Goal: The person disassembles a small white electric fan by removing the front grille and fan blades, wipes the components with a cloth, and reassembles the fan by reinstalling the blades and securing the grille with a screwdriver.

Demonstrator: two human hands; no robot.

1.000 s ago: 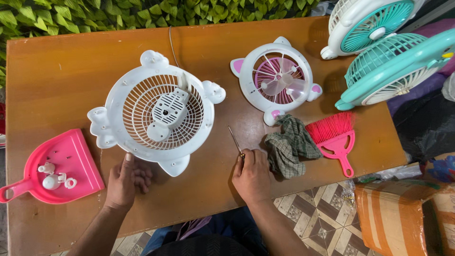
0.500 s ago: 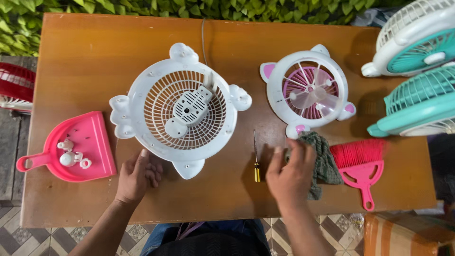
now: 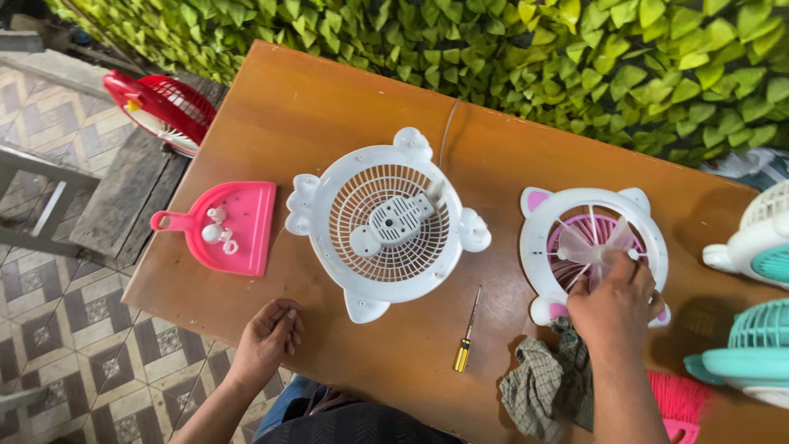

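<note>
My right hand (image 3: 612, 302) reaches over a white cat-eared fan (image 3: 567, 215) with a pink inside. Its fingers are closed on the translucent pink fan blade (image 3: 585, 247) at the centre. My left hand (image 3: 267, 333) rests on the near edge of the wooden table (image 3: 329, 107), fingers loosely curled and holding nothing. Between my hands lies a screwdriver (image 3: 467, 333) with a yellow handle, untouched. A larger white fan housing (image 3: 386, 222) lies face down with its round grille and motor cover showing, just beyond my left hand.
A pink dustpan (image 3: 242, 238) with small white parts sits at the left. A checked cloth (image 3: 538, 390) and a pink brush (image 3: 678, 403) lie under my right forearm. Teal and white fans (image 3: 756, 353) crowd the right edge. A red fan (image 3: 160, 107) lies off the table at left, with a leafy wall (image 3: 493, 41) behind.
My right hand left the screwdriver on the table, passed over the cloth, and moved up onto the pink fan. The view shifted, and my left hand slid back to the table edge.
</note>
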